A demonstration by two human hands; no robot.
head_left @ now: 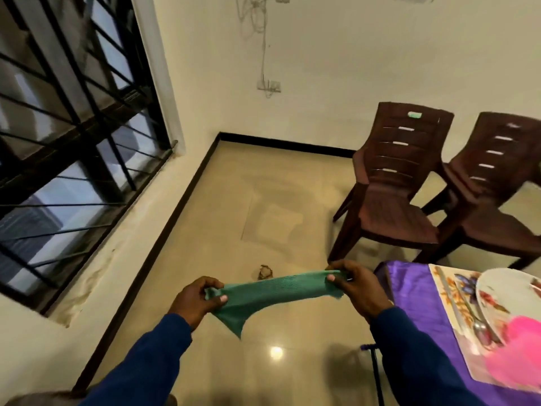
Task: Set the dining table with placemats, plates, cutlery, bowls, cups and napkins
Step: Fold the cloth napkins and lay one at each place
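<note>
Left hand (196, 297) & right hand (355, 284) each pinch shut on an end of the green napkin (272, 294), stretched between them over the floor; table (409, 294) w/ placemat (450, 291), plate (509, 291), spoon (480, 326) at right.

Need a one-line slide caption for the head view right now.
Both hands, left hand and right hand, stretch a green napkin over the floor, beside the purple-clothed table.

Person's forearms are wearing dark blue long sleeves (409, 341) (cuffs ending at the wrists); both hands are showing bare.
</note>
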